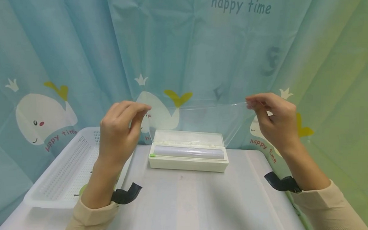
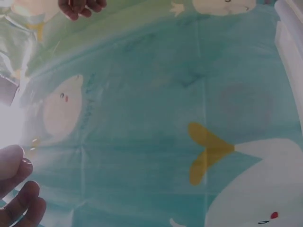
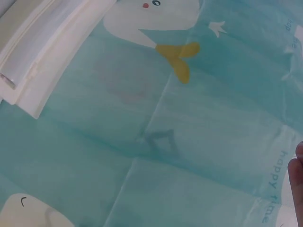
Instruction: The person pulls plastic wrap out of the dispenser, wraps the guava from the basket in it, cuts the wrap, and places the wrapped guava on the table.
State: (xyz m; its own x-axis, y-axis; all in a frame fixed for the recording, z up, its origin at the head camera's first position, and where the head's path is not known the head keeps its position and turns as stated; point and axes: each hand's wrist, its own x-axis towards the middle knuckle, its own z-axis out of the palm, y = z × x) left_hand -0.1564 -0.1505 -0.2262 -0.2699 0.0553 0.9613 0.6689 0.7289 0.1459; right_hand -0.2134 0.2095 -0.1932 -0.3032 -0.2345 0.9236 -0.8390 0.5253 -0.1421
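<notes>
A clear sheet of cling film (image 1: 208,106) stretches between my two raised hands, its top edge running slightly higher toward the right. My left hand (image 1: 121,126) pinches one corner between thumb and fingers, and my right hand (image 1: 273,114) pinches the other. The film's sides slope down to a white cling film box (image 1: 188,164) at the back of the table. Its lid (image 1: 189,137) stands raised at the rear, and the film roll (image 1: 188,152) lies inside. A small green slider (image 1: 152,155) sits at the box's front left. In the left wrist view, the fingertips (image 2: 28,194) show at the lower left.
On the left, a white perforated basket (image 1: 63,165) stands on the white table (image 1: 168,202), with a green fruit (image 1: 82,189) partly behind my left forearm. A blue curtain (image 1: 222,55) with whale prints hangs behind the table; a green curtain (image 1: 347,134) hangs on the right.
</notes>
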